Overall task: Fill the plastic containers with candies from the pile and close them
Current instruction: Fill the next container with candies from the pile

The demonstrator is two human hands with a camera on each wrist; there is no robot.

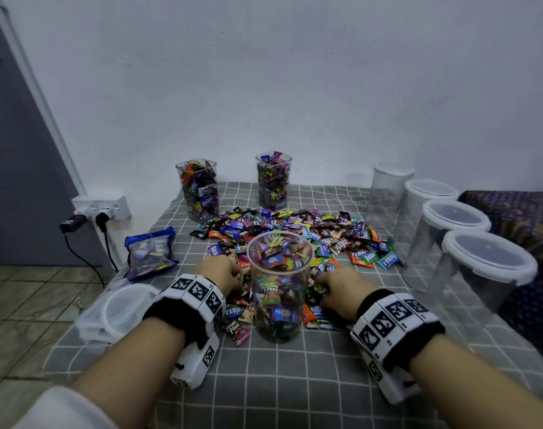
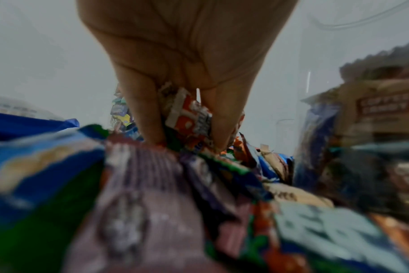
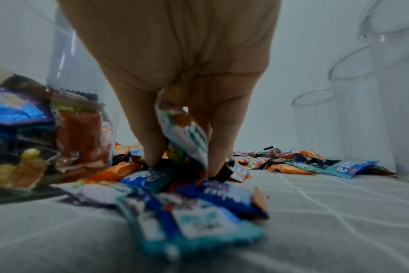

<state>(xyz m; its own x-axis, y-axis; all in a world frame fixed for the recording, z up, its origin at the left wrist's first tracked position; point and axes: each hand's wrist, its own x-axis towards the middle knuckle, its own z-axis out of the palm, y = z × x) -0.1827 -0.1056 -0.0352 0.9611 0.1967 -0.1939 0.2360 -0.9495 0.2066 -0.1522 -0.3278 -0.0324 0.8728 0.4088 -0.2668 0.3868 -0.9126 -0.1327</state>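
A clear round container (image 1: 279, 286), nearly full of wrapped candies and without a lid, stands at the front of the candy pile (image 1: 298, 233). My left hand (image 1: 222, 272) is down in the pile just left of it, fingers curled round an orange and white candy (image 2: 189, 118). My right hand (image 1: 341, 287) is in the pile just right of the container (image 3: 47, 129) and pinches a white and green candy (image 3: 187, 134). Two filled square containers (image 1: 199, 190) (image 1: 273, 181) stand open at the back.
Several empty lidded containers (image 1: 486, 274) line the right side, seen as clear walls (image 3: 362, 110) in the right wrist view. A loose lid (image 1: 121, 308) lies at front left. A blue candy bag (image 1: 151, 253) and a wall socket (image 1: 103, 209) sit at left.
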